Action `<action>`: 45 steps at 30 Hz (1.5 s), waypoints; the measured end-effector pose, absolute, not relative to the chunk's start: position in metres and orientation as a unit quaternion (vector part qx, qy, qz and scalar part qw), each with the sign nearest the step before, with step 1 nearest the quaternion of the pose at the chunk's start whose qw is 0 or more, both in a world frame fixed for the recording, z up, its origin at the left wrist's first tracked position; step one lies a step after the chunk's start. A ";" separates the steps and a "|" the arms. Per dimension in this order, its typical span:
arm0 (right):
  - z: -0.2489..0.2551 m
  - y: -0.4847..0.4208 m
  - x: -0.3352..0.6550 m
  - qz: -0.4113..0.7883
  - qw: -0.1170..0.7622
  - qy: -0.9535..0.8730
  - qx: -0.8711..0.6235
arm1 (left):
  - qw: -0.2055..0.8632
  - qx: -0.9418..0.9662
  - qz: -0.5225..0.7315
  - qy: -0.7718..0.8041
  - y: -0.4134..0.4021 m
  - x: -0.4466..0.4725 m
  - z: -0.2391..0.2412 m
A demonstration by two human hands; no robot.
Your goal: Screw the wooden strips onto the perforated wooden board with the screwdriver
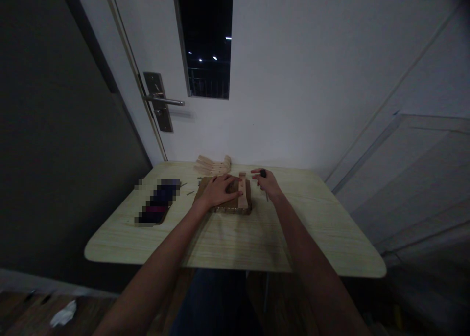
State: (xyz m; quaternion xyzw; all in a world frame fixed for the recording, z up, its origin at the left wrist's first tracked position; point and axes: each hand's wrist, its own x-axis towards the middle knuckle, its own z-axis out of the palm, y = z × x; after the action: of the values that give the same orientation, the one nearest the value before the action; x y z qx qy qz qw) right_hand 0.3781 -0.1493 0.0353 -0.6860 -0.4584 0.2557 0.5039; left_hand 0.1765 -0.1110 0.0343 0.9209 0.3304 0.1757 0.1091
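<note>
My left hand lies spread over a brown, cardboard-like block. Its thumb and a fingertip touch a pale wooden strip that rests lengthwise on the block's right part. Dark spots like holes show along the strip. Just right of the block, my right hand is raised a little with its fingers curled around a small screwdriver. The black handle shows above the fingers, and a thin metal shaft points down below the hand. The fingers of the left hand cover part of the block.
Several pale wooden pieces lie fanned out at the table's back edge. A phone, partly pixelated, is on the left, with thin screw-like bits near it. Behind the wooden table stands a white door with a metal handle.
</note>
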 end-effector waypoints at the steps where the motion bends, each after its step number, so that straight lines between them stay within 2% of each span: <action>1: 0.037 -0.151 0.379 0.273 0.509 -0.439 -0.688 | 0.108 0.920 0.174 0.335 -0.111 0.177 0.035; 7: 0.050 -0.167 0.392 0.321 0.540 -0.377 -0.681 | 0.107 0.915 0.174 0.349 -0.107 0.180 0.034; 12: 0.047 -0.170 0.390 0.341 0.484 -0.414 -0.691 | 0.106 0.916 0.179 0.344 -0.106 0.179 0.032; 22: 0.028 -0.144 0.373 0.284 0.422 -0.488 -0.710 | 0.081 0.919 0.181 0.340 -0.105 0.179 0.028; 32: 0.026 -0.143 0.378 0.223 0.437 -0.492 -0.719 | 0.093 0.918 0.194 0.334 -0.106 0.179 0.028; 45: 0.037 -0.147 0.372 0.239 0.430 -0.514 -0.702 | 0.102 0.916 0.185 0.340 -0.108 0.179 0.030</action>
State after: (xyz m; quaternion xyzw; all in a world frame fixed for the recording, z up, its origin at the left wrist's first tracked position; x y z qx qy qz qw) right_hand 0.3716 -0.1469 0.0366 -0.7022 -0.5144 0.2391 0.4302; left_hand 0.1785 -0.1075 0.0304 0.9164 0.3396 0.1854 0.1023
